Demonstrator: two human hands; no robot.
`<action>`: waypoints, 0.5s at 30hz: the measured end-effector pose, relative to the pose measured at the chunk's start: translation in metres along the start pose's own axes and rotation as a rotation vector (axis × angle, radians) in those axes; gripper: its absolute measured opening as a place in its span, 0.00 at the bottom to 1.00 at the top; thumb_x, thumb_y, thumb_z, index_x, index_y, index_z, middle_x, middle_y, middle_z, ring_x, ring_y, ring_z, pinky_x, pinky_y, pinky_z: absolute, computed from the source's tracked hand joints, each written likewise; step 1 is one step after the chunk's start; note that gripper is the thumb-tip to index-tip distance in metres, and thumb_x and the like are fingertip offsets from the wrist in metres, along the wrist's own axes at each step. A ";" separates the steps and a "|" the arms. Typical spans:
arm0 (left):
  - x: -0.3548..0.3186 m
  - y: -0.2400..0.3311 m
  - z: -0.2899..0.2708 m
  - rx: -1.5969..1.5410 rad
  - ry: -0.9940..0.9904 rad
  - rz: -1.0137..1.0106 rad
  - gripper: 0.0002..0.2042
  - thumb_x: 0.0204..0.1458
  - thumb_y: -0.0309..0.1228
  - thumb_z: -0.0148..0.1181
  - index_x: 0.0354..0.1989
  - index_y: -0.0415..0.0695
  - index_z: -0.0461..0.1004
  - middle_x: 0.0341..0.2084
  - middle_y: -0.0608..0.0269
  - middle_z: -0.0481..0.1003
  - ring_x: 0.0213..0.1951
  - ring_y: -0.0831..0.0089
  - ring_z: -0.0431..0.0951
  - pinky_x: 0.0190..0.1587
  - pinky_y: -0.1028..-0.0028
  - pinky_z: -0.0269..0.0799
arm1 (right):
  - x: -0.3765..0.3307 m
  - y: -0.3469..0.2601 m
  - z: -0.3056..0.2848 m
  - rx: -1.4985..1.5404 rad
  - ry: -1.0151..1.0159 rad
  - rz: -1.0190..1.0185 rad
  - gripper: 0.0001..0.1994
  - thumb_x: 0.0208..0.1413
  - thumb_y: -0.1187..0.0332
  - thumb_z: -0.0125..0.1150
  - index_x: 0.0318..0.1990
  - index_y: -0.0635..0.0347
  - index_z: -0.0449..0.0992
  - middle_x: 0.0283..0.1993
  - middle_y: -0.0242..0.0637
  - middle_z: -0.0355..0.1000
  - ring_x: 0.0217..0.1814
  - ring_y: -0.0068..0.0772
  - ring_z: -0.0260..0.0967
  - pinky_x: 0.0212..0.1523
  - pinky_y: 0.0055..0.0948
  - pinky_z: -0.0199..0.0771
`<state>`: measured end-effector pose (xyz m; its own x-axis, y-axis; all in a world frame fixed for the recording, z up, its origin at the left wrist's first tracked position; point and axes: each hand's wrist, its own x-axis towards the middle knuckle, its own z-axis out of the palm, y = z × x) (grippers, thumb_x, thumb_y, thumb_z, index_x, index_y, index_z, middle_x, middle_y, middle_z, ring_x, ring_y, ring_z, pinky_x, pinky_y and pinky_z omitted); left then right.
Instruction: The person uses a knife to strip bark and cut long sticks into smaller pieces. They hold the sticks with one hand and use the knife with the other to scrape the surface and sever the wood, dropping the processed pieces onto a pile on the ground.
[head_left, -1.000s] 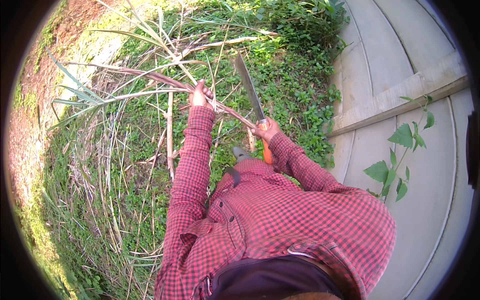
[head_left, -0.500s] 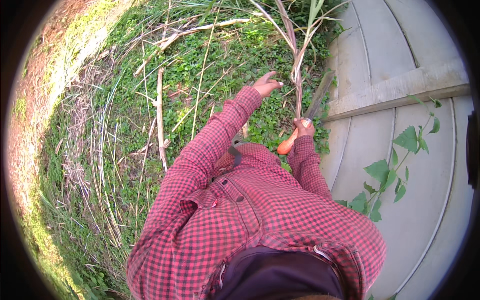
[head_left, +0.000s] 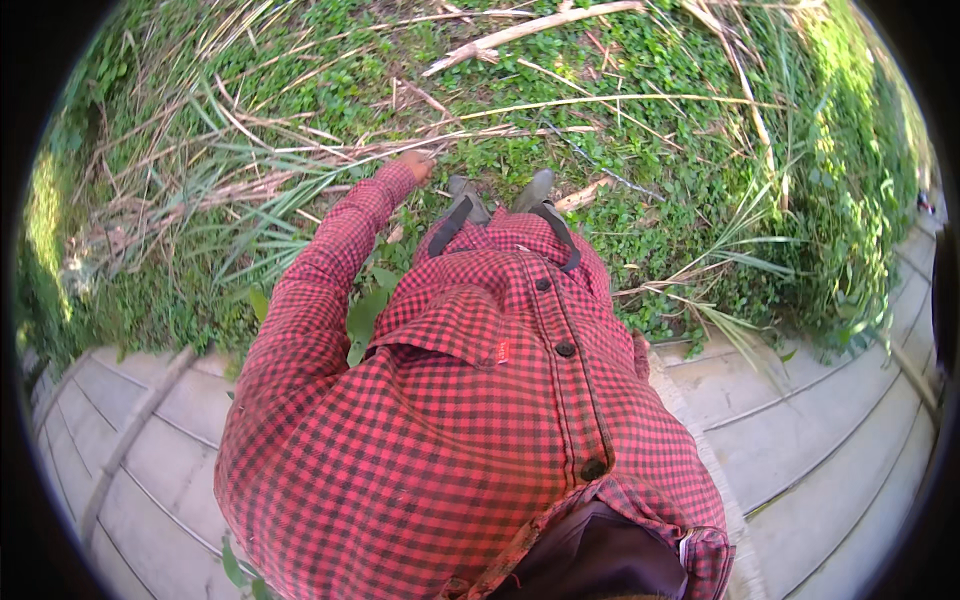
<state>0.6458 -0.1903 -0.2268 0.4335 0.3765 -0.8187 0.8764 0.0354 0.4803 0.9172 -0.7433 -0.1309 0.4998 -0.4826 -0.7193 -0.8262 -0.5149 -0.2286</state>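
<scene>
My left hand (head_left: 418,168) is stretched out ahead at the left, its fingers closed at a long leafy stalk (head_left: 350,157). Narrow green leaves (head_left: 285,215) fan out to the left of that hand, over dry stems on the ground. The fingers look small and partly blurred. My right hand is out of sight, and so is the orange-handled machete. My two boots (head_left: 537,190) stand on the green ground cover, just right of my left hand.
Thick dry sticks (head_left: 530,38) and thin canes (head_left: 620,98) lie across the low green plants (head_left: 480,155). A grey concrete-like wall (head_left: 800,440) with ridges is behind me on both sides. A cut leafy tuft (head_left: 720,315) rests near its edge at right.
I have turned away from the wall, which was at my right. My left hand, earlier open with nothing in it, is now closed at a stalk. My right hand and the machete have left view.
</scene>
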 end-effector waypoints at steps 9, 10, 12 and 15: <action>-0.229 -0.087 0.069 -0.247 0.666 0.012 0.12 0.53 0.40 0.50 0.39 0.47 0.70 0.25 0.61 0.74 0.28 0.69 0.75 0.33 0.70 0.70 | -0.063 -0.123 0.114 -0.851 -0.125 -0.966 0.31 0.38 0.48 0.66 0.45 0.64 0.70 0.36 0.51 0.73 0.36 0.47 0.71 0.38 0.39 0.70; -0.239 -0.084 0.073 -0.250 0.639 -0.006 0.11 0.53 0.39 0.50 0.39 0.47 0.70 0.25 0.61 0.74 0.28 0.70 0.74 0.33 0.71 0.70 | -0.074 -0.145 0.125 -0.868 -0.107 -1.053 0.32 0.37 0.48 0.66 0.45 0.64 0.70 0.36 0.51 0.73 0.36 0.48 0.71 0.38 0.40 0.70; -0.245 -0.082 0.079 -0.250 0.592 -0.001 0.10 0.53 0.37 0.51 0.39 0.47 0.70 0.26 0.62 0.74 0.28 0.71 0.74 0.33 0.72 0.70 | -0.095 -0.188 0.150 -0.962 -0.016 -1.206 0.27 0.37 0.47 0.65 0.37 0.61 0.72 0.32 0.47 0.73 0.35 0.49 0.71 0.38 0.41 0.68; -0.233 -0.083 0.079 -0.237 0.564 -0.082 0.10 0.53 0.36 0.51 0.39 0.47 0.71 0.26 0.61 0.74 0.27 0.69 0.74 0.33 0.70 0.70 | -0.130 -0.228 0.181 -1.119 -0.135 -1.297 0.28 0.39 0.50 0.65 0.45 0.59 0.71 0.38 0.50 0.73 0.41 0.51 0.71 0.41 0.41 0.70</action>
<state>0.4885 -0.3545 -0.1007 0.1323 0.7929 -0.5948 0.8038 0.2653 0.5325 0.9933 -0.4355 -0.1040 0.5714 0.6450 -0.5074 0.6679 -0.7247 -0.1693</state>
